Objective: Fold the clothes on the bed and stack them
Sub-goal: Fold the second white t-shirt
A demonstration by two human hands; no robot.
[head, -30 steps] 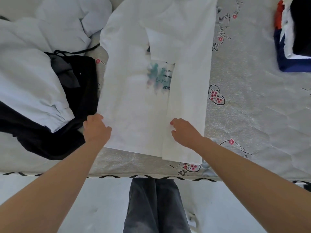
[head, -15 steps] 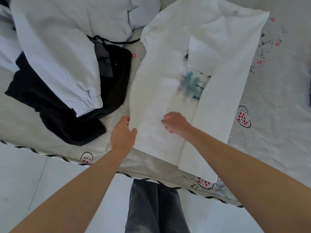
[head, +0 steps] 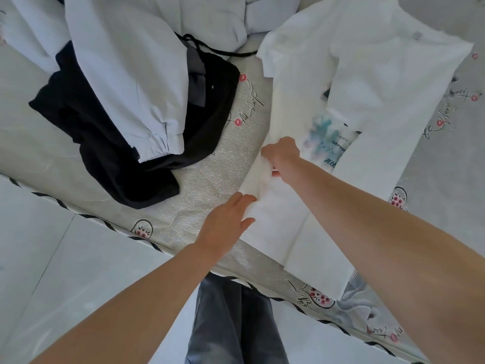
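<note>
The right hand (head: 282, 153), at the centre of the frame, has its fingers curled in a closed grip round the left edge of the white printed T-shirt (head: 380, 106), bunching and lifting the fabric there. The left hand (head: 225, 224), just below it at lower centre, lies nearly flat with straight fingers; its fingertips (head: 245, 199) touch the same edge of the shirt near the hem, and whether they pinch the cloth cannot be told. The shirt lies spread on the bed with the grey patterned cover (head: 215, 179), running from the upper right of the frame down to lower centre, with its right side already folded inward over the front. The blue-green chest print (head: 325, 137) is partly covered by that fold; the words "Create" and "Be You" can be read, and the remaining lines are too small to read. A small grey neck label (head: 417, 35) shows at the collar, its text illegible. The cover carries black script and small red flowers, not legible. In the upper left of the frame a pale blue garment with an elastic cuff (head: 126, 74) lies over a black garment with a drawstring (head: 110, 143), well apart from the shirt.
</note>
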